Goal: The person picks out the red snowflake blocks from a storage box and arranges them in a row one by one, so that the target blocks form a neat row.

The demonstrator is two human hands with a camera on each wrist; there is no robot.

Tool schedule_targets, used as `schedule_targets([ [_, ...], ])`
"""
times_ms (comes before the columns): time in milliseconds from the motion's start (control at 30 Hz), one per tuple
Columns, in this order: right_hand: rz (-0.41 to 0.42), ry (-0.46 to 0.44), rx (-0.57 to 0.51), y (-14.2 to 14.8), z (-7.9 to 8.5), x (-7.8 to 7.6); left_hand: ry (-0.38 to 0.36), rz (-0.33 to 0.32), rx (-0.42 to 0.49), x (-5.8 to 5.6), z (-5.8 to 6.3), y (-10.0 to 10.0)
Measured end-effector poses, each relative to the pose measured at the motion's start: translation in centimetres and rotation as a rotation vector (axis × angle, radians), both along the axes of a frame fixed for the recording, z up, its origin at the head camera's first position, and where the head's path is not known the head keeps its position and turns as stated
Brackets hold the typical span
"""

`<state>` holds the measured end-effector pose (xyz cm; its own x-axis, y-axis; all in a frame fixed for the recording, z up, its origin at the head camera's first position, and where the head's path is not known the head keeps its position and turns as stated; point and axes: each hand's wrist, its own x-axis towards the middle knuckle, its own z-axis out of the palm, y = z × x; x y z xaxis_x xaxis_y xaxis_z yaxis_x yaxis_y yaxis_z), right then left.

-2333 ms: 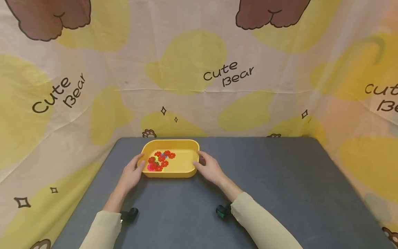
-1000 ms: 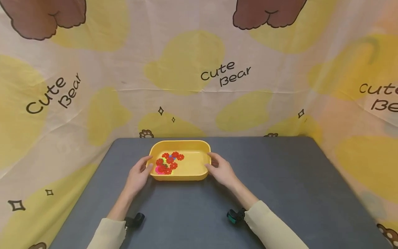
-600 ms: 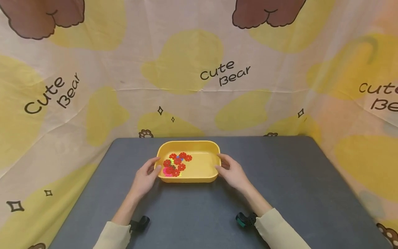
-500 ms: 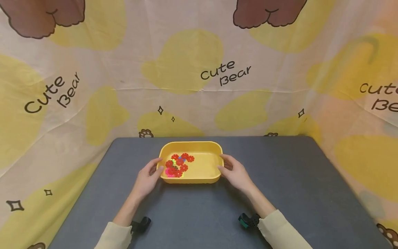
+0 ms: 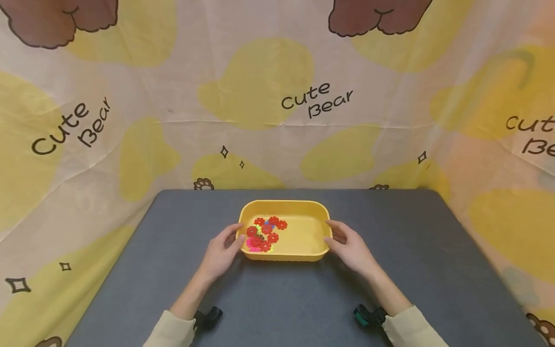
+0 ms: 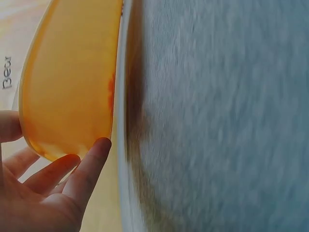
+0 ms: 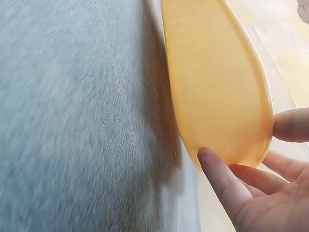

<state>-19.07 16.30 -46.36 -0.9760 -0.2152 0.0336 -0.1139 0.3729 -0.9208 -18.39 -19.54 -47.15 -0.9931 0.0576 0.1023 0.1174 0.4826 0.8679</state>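
Observation:
A shallow yellow plastic tray [image 5: 303,258] is gripped at its two short ends. My left hand [image 5: 223,250] holds the left end, thumb over the rim and the other fingers against the outside and underneath, as the left wrist view shows of the tray wall [image 6: 72,87]. On the opposite end my right hand [image 5: 351,248] grips in a mirrored way, its fingers [image 7: 224,181] spread along the tray's outer wall [image 7: 217,96]. Several small flower-shaped discs [image 5: 272,238], mostly red with some pink, yellow-green and blue, lie bunched in the tray's left half.
Beneath is a dark grey tabletop [image 5: 286,303], the tray's shadow falling on it. A patterned cloth [image 5: 269,86] printed with bears and lettering hangs behind the table and along both sides. Black devices [image 5: 209,318] are strapped to the wrists.
Both hands have carried the tray rightward and a little nearer the body, from left of centre to about the table's middle. The discs have stayed bunched at its left side.

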Motion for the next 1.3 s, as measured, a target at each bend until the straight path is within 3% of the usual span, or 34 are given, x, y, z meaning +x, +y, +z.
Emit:
schedule_targets([
  [433, -0.033, -0.011, 0.028, 2.3, 0.2, 0.9, 0.007, -0.014, 0.025, 0.7, -0.7, 2.5],
  [800, -0.003, -0.032, 0.031, 3.3, 0.0, 0.6, -0.009, -0.026, 0.078, 0.7, -1.2, 3.0],
  [1300, 0.017, -0.051, 0.075, 4.7, -0.3, 0.7, -0.015, -0.014, 0.061, 1.1, -1.3, 3.3],
])
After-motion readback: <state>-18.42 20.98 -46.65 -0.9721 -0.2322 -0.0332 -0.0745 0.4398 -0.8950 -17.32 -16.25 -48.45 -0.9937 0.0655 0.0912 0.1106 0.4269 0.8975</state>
